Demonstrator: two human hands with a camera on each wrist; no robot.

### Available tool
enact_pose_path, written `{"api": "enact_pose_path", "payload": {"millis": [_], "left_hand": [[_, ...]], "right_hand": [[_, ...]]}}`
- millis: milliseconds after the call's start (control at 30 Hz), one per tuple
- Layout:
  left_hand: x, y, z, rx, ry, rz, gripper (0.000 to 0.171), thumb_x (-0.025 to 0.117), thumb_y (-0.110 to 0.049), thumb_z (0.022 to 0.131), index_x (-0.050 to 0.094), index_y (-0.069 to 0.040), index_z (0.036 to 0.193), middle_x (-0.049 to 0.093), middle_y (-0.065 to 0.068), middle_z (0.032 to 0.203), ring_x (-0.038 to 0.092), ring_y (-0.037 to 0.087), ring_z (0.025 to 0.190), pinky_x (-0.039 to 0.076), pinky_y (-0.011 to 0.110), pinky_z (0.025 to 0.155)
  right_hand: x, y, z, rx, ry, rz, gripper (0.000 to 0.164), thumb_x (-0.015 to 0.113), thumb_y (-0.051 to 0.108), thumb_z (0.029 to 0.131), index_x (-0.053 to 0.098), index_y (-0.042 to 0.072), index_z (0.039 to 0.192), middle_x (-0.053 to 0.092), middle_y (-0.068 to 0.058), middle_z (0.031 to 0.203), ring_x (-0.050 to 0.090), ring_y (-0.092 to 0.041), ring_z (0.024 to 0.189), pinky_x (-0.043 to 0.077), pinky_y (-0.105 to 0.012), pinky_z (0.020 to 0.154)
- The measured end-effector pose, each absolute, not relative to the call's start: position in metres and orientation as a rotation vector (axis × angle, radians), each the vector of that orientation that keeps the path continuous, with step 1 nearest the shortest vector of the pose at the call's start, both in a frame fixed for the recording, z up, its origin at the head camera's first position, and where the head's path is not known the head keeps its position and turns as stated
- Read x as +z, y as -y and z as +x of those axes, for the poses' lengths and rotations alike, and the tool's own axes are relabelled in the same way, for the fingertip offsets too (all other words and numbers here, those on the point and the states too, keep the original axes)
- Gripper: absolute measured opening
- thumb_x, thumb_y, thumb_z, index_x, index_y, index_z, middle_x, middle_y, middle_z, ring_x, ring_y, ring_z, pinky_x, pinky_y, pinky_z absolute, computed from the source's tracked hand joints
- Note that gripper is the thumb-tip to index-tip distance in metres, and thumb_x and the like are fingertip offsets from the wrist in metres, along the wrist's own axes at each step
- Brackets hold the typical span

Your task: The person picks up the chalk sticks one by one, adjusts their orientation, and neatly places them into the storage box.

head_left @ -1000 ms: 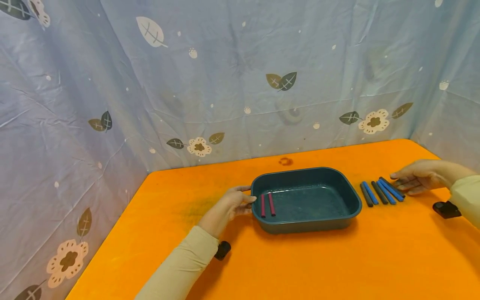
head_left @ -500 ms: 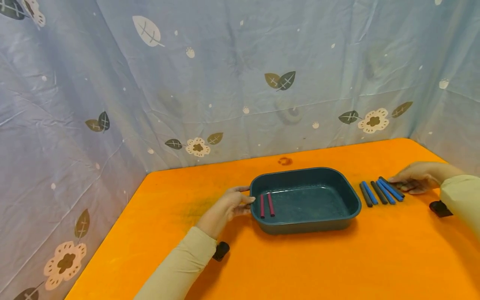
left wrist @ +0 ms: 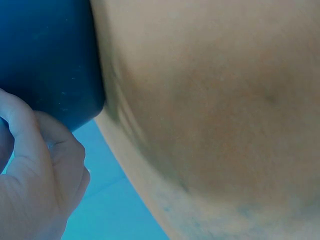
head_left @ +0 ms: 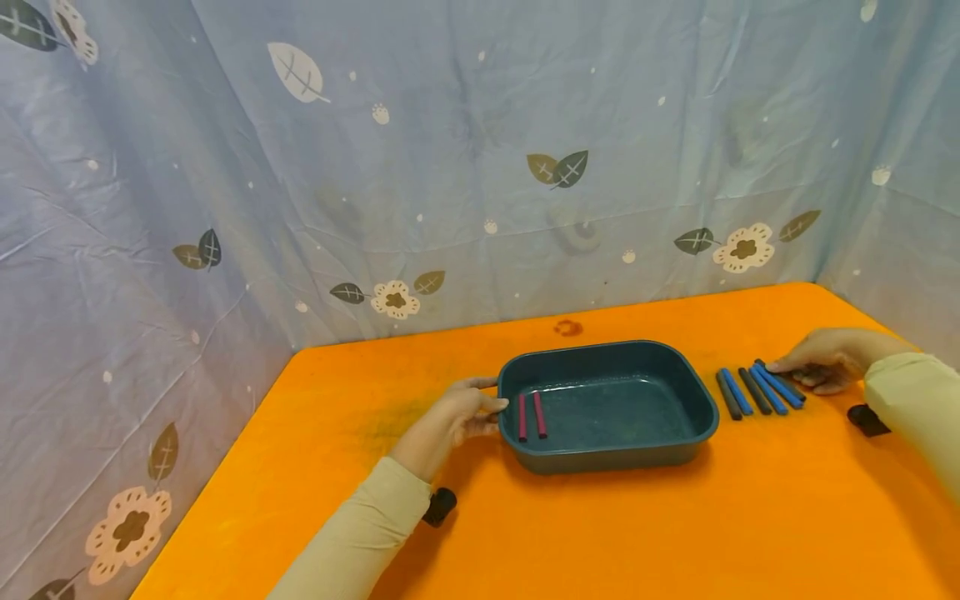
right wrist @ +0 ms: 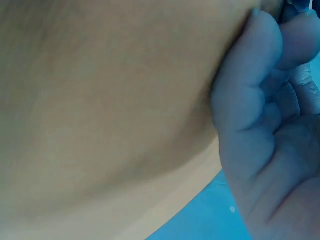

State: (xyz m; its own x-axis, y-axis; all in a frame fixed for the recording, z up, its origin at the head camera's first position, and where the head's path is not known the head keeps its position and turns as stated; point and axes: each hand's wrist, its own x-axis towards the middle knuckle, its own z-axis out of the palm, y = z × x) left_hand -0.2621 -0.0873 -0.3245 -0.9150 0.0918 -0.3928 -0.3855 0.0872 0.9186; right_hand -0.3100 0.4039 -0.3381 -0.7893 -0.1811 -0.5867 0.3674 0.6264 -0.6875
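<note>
My left hand grips the left end of a dark teal rectangular pan, thumb over the rim and fingers along the outer wall. Two maroon sticks lie side by side inside at the left. To the right of the pan, several slim dark grey sticks and blue sticks lie slanted on the table. My right hand is bent over the rightmost ones, thumb and forefinger at their far ends, partly hiding a dark grey stick; I cannot tell whether it pinches one.
The table has an orange cover with a reddish ring mark near its back edge. A patterned blue-grey curtain hangs behind and along both sides. Black wrist devices hang below both forearms.
My right hand has moved left from beside the sticks onto the rightmost ones, whose far ends have shifted slightly together. My left hand keeps its hold on the pan.
</note>
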Motion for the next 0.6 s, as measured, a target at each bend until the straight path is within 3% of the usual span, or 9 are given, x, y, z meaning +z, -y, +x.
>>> {"api": "enact_pose_path", "payload": {"millis": [333, 600], "left_hand": [[-0.3265, 0.0907, -0.2609, 1.900, -2.018, -0.297, 0.052, 0.058, 0.006, 0.094, 0.044, -0.001, 0.143, 0.052, 0.012, 0.088, 0.047, 0.016, 0.061, 0.048, 0.020, 0.051], [-0.3258, 0.0893, -0.2606, 1.909, -2.009, -0.279, 0.054, 0.058, 0.005, 0.094, 0.042, -0.001, 0.144, 0.052, 0.012, 0.091, 0.046, 0.017, 0.062, 0.048, 0.021, 0.052]], "right_hand": [[-0.3362, -0.3950, -0.3105, -1.011, -2.272, 0.056, 0.045, 0.052, 0.021, 0.101, 0.043, 0.022, 0.057, 0.040, 0.006, 0.053, 0.038, -0.004, 0.048, 0.045, -0.020, 0.056], [-0.3358, -0.3988, -0.3084, -1.093, -2.217, 0.115, 0.039, 0.056, 0.023, 0.098, 0.049, 0.022, 0.059, 0.043, 0.006, 0.057, 0.044, -0.005, 0.053, 0.047, -0.018, 0.059]]}}
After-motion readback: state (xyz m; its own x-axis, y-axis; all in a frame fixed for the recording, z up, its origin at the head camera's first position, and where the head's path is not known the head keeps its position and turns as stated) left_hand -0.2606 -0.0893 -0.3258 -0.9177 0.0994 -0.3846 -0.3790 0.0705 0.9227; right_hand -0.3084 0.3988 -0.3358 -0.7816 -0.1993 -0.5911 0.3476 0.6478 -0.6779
